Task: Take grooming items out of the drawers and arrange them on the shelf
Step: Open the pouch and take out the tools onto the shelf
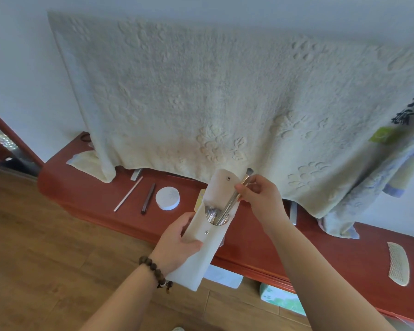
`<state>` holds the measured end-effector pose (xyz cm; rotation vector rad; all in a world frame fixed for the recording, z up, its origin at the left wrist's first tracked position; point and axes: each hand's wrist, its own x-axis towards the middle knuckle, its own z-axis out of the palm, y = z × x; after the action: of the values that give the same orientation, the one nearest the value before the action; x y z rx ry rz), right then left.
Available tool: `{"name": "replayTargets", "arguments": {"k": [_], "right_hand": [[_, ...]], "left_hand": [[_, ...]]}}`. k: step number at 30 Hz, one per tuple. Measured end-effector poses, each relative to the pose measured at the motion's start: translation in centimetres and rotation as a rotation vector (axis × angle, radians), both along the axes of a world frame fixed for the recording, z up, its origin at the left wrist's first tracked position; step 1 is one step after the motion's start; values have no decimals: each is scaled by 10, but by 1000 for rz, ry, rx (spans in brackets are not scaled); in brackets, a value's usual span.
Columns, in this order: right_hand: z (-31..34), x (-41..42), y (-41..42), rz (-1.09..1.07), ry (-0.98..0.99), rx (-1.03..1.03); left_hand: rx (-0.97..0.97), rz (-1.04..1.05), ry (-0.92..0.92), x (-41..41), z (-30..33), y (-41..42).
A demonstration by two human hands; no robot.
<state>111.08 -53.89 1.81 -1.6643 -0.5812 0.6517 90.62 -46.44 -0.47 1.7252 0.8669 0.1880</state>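
Note:
My left hand (177,242) grips a white snap pouch (201,254) held upright above the red-brown shelf (86,192), its flap open. Several metal-handled makeup brushes (215,215) stand inside the pouch. The fingers of my right hand (258,194) pinch one gold-handled brush (245,179) that sticks halfway out of the pouch mouth. On the shelf to the left lie a round white compact (167,198), a dark stick (148,198) and a thin pale stick (128,194). A cream comb (399,263) rests on the shelf at the right.
A large cream towel (201,96) hangs over the wall behind the shelf, with a patterned cloth (373,182) at its right. White and green packets (280,298) sit below the shelf edge. Wooden floor (46,259) lies on the left.

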Motion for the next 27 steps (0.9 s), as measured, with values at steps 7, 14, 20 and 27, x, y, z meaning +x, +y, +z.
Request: {"name": "replayTargets", "arguments": {"k": [7, 14, 20, 27], "right_hand": [[7, 6, 6, 5, -6, -1], [15, 31, 9, -90, 18, 75], [-15, 61, 7, 30, 62, -172], [-89, 64, 24, 126, 32, -555]], "left_hand": [[-27, 36, 18, -5, -5, 1], [-83, 118, 62, -24, -18, 6], [-144, 278, 90, -51, -34, 11], [-168, 295, 102, -58, -38, 11]]}}
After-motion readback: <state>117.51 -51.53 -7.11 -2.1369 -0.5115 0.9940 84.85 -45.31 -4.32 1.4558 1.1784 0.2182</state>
